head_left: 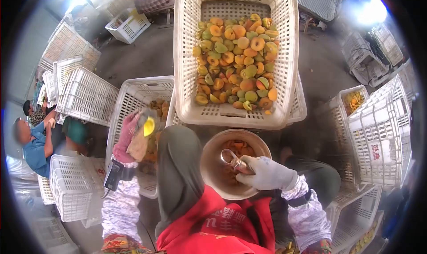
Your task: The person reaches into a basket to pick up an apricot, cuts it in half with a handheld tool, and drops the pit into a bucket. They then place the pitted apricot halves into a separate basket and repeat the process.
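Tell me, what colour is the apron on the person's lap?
The apron is bright red with pale lettering, best seen in the head view.

We see matt white plastic in the latticed crate [181,67] at twelve o'clock, shiny metal on the looped tool [228,156] near centre, smooth whitish plastic on the bucket [207,165], knitted-looking cloth on the pale glove [269,174] at four o'clock, and soft red cloth on the apron [213,223] at six o'clock.
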{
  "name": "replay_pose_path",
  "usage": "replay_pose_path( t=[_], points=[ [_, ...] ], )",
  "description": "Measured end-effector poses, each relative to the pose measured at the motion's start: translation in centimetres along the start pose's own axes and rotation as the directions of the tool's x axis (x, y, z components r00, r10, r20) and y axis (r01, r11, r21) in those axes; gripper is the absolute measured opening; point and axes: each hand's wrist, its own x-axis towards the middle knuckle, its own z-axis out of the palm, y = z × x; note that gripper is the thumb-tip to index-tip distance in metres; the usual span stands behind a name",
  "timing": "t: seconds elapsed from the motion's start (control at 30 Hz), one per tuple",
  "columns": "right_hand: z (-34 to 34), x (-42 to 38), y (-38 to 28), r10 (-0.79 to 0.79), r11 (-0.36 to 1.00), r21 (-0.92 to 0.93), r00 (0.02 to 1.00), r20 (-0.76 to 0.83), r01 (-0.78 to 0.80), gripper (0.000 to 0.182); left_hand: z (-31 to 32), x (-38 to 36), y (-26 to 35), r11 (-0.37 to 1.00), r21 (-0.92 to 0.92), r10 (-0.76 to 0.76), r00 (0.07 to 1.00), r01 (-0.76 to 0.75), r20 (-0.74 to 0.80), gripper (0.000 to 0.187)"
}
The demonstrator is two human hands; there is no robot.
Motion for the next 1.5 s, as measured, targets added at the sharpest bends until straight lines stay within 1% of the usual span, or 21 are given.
replay_pose_path(
  t=[0.03, 0.07, 0.1, 0.17, 0.23, 0.3, 0.37, 0.47, 0.6, 0.73, 0.87, 0.93, 1.0, 1.07, 1.13, 1.2, 1.27, 1.37, 1.43, 1.47, 1.5],
  points=[
    [-0.2, -0.2, 0.1, 0.005, 0.998, -0.058, 0.999, -0.043, -0.008, 0.027, -1.8, -0.3, 0.1, 0.823, 0.552, 0.089, 0.990, -0.135, 0.109, 0.028],
    [-0.3, -0.3, 0.1, 0.002, 0.998, -0.057, 0.999, -0.043, -0.005, 0.027, -2.6, -0.5, 0.2, 0.357, 0.896, 0.098, 0.964, -0.266, 0.247, 0.033],
    [-0.6, -0.3, 0.1, 0.012, 0.999, -0.043, 0.996, -0.088, -0.016, 0.029, -1.6, -0.6, 0.7, 0.355, 0.896, 0.102, 0.964, -0.266, 0.246, 0.033],
    [-1.1, -0.2, 0.0, 0.050, 0.999, 0.031, 0.976, -0.213, -0.044, 0.030, 2.6, -0.8, 2.3, -0.385, 0.905, 0.358, 0.876, -0.178, 0.325, 0.040],
    [-2.0, -0.1, -0.4, 0.048, 0.999, 0.018, 0.954, -0.297, -0.045, 0.029, 6.4, 1.5, 2.8, -0.123, 0.893, 0.325, 0.832, -0.433, 0.449, 0.046],
    [-2.7, -0.1, 0.1, 0.022, 0.997, -0.053, 0.893, -0.450, -0.052, 0.026, 10.0, 5.5, 1.2, 0.159, 0.875, 0.009, 0.887, -0.457, 0.461, 0.046],
    [-3.8, -0.3, 0.1, 0.050, 0.996, -0.039, 0.864, -0.502, -0.080, 0.026, 14.8, 10.1, -1.8, -0.175, 0.912, -0.306, 0.901, -0.372, 0.309, 0.052],
    [-5.6, -1.1, -0.4, 0.143, 0.989, 0.043, 0.827, -0.543, -0.144, 0.025, 15.4, 16.6, -9.5, -0.367, 0.814, -0.470, 0.845, -0.450, 0.256, 0.049],
    [-6.1, -2.0, 0.7, 0.208, 0.977, 0.155, 0.791, -0.575, -0.144, 0.026, 13.6, 17.6, -12.4, -0.392, 0.813, -0.416, 0.871, -0.431, 0.261, 0.045],
    [-6.6, -2.1, 0.2, 0.264, 0.951, 0.294, 0.755, -0.600, -0.099, 0.027, 12.9, 17.8, -12.0, -0.180, 0.912, -0.297, 0.904, -0.370, 0.308, 0.037],
    [-6.7, -1.6, -1.4, 0.400, 0.850, 0.521, 0.735, -0.548, -0.075, 0.024, 14.1, 13.6, -7.6, 0.560, 0.769, -0.210, 0.845, -0.308, 0.491, 0.035],
    [-6.0, -0.9, -1.0, 0.368, 0.837, 0.546, 0.759, -0.537, -0.020, 0.020, 15.3, 9.9, -6.3, 0.695, 0.669, -0.190, 0.830, -0.264, 0.525, 0.038],
    [-4.7, -0.1, -0.2, 0.353, 0.843, 0.538, 0.768, -0.534, -0.013, 0.021, 16.2, 6.4, -5.9, 0.949, 0.247, -0.016, 0.753, -0.196, 0.658, 0.045],
    [-3.4, 1.2, 1.4, -0.148, 0.989, -0.120, 0.689, -0.709, 0.089, 0.023, 16.6, 4.3, -6.3, 0.995, 0.050, 0.031, 0.735, -0.088, 0.678, 0.045],
    [-2.0, 1.9, 2.3, -0.171, 0.983, -0.173, 0.684, -0.709, 0.066, 0.028, 17.8, 2.1, -6.4, 0.989, -0.146, 0.077, 0.719, 0.034, 0.691, 0.045],
    [-1.3, 2.1, 2.3, -0.020, 0.988, -0.128, 0.761, -0.648, -0.082, 0.032, 19.2, 0.0, -5.8, 0.811, -0.518, 0.036, 0.861, 0.272, 0.508, 0.048],
    [-1.2, 2.5, 2.0, -0.027, 0.993, -0.106, 0.760, -0.649, -0.056, 0.036, 17.3, 2.0, -8.7, 0.802, -0.511, 0.009, 0.850, 0.309, 0.527, 0.046],
    [-1.1, 2.8, 2.0, -0.028, 0.990, -0.122, 0.760, -0.649, -0.068, 0.038, 16.9, 2.7, -10.0, 0.996, -0.033, 0.086, 0.873, -0.080, 0.480, 0.038],
    [-1.4, 2.8, 1.9, -0.051, 0.981, -0.178, 0.770, -0.636, -0.082, 0.038, 17.2, 3.0, -10.0, 0.892, 0.310, 0.151, 0.864, -0.328, 0.481, 0.035],
    [-1.5, 2.8, 1.7, -0.051, 0.980, -0.180, 0.770, -0.636, -0.084, 0.038, 17.5, 3.0, -9.5, 0.893, 0.307, 0.152, 0.863, -0.329, 0.482, 0.035],
    [-1.6, 2.8, 1.3, -0.052, 0.961, -0.241, 0.770, -0.635, -0.134, 0.037, 18.1, 2.5, -8.0, 0.971, -0.181, -0.040, 0.848, 0.158, 0.528, 0.035]
  ],
)
